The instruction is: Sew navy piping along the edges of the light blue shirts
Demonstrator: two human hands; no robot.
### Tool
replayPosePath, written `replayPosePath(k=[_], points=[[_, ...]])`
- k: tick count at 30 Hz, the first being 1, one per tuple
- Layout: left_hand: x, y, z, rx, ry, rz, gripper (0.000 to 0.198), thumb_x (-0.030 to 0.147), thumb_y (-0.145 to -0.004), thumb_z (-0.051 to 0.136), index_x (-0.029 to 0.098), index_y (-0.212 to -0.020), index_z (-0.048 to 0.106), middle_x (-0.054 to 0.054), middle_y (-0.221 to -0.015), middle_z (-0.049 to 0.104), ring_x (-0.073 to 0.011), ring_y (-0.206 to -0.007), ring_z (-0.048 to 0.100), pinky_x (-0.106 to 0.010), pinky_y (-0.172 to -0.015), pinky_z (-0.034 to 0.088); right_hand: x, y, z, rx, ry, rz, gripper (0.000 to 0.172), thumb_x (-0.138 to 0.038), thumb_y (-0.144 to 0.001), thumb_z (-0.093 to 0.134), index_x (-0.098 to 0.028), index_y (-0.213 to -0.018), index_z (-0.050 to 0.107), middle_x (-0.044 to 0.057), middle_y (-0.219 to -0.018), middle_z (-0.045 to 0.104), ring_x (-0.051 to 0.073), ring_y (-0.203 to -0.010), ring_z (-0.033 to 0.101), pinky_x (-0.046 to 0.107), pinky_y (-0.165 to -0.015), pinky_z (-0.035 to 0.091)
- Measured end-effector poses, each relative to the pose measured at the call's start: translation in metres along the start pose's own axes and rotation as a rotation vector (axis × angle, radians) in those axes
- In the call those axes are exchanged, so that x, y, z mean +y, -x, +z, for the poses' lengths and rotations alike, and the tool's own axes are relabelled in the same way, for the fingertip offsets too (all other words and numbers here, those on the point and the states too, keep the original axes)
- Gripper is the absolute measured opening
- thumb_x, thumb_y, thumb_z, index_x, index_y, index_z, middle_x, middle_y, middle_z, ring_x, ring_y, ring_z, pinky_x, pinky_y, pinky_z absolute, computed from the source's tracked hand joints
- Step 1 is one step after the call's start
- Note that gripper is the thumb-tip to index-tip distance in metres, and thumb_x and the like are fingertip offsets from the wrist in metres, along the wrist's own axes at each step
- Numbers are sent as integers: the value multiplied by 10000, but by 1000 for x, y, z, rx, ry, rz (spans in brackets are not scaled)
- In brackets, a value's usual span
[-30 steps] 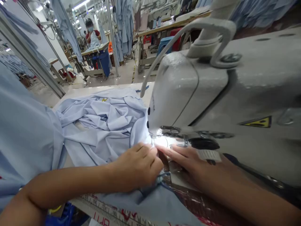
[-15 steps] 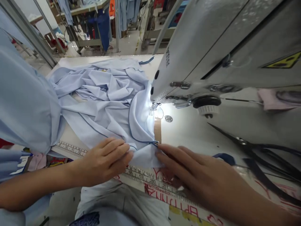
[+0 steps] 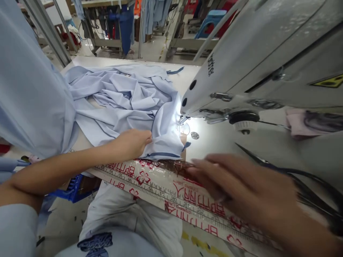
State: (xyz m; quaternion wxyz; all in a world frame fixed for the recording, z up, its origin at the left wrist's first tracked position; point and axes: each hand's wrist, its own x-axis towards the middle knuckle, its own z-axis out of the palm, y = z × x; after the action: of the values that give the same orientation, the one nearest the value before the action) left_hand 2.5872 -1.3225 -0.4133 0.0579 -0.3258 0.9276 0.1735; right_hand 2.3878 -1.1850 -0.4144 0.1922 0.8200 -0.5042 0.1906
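A light blue garment lies bunched on the machine table, and its near right part runs under the lit needle area of the sewing machine. Dark blue trim shows along its near edge. My left hand is closed on the cloth left of the needle. My right hand is off the cloth, to its right above the table's front edge. Motion smears its fingers, so I cannot tell whether they hold anything.
Large black scissors lie at the right, partly behind my right hand. A printed ruler tape runs along the front edge. More light blue cloth hangs at the left. A pink cloth sits under the machine arm.
My right hand has let go of the cloth edge and moved right. My left hand has moved up and closed on the cloth. The near flap with dark trim now lies closer to the needle.
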Motion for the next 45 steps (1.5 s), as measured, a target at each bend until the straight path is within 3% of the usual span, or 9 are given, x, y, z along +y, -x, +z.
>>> replayPosePath(k=[2,7,12,17,22,26,33,39,45], points=[[4,1,-1,-5,-16,1,227,226,-933,335,156,-824,521,-39,-718,618,-156,-647,555,-249,-528,281,-5,5,6,9,4,-115,318,-125,-833,582,-95,-1139,499,96,-887,635,150,-745,587,238,-526,402],[11,15,-1,-6,-96,32,339,443,-925,358,151,-898,530,-57,-722,630,-200,-673,595,-258,-520,304,-15,0,24,66,-149,-110,178,-73,-869,466,-93,-1033,531,85,-886,615,168,-770,571,264,-559,453],[13,22,-11,-170,-329,-18,239,327,-907,430,134,-879,568,-75,-745,647,-220,-694,628,-267,-539,371,-31,4,20,-5,-142,-206,243,-45,-892,340,-61,-1023,544,96,-861,611,203,-835,576,320,-698,505],[37,-6,-14,-59,-237,171,370,470,-811,582,136,-968,557,-85,-963,636,-235,-918,597,-289,-669,452,-40,21,20,-134,-126,-130,312,-83,-912,306,-46,-1158,494,60,-749,578,166,-664,549,281,-502,466],[50,-36,-1,-40,-114,229,176,239,-815,578,157,-968,547,-50,-876,648,-197,-841,603,-258,-606,424,-40,26,21,-159,-179,-111,315,-90,-917,319,-25,-1180,479,60,-745,572,154,-623,532,277,-457,432],[45,-33,6,44,-91,214,91,215,-870,493,158,-926,535,-35,-872,638,-176,-814,594,-264,-616,416,-39,23,21,-153,-202,-104,310,-105,-906,355,-6,-1162,499,58,-722,562,158,-606,532,281,-455,436],[34,-1,26,531,-346,726,200,99,-889,388,155,-726,489,-15,-674,543,-152,-640,478,-290,-588,375,-39,23,21,-148,-336,-24,292,-81,-856,330,-79,-1032,563,70,-734,589,175,-611,551,295,-473,480],[32,7,33,447,-374,646,184,113,-911,371,88,-946,550,-79,-878,591,-183,-820,521,-310,-713,432,-9,20,-6,-374,-749,269,232,-155,-838,453,-183,-1056,528,77,-1007,613,147,-873,608,247,-727,538],[34,8,35,466,-393,607,249,91,-903,368,23,-1087,522,-127,-982,602,-220,-920,552,-344,-766,473,12,18,-4,-212,-516,250,324,-276,-919,448,-182,-1224,503,45,-917,676,130,-733,646,217,-599,528]])
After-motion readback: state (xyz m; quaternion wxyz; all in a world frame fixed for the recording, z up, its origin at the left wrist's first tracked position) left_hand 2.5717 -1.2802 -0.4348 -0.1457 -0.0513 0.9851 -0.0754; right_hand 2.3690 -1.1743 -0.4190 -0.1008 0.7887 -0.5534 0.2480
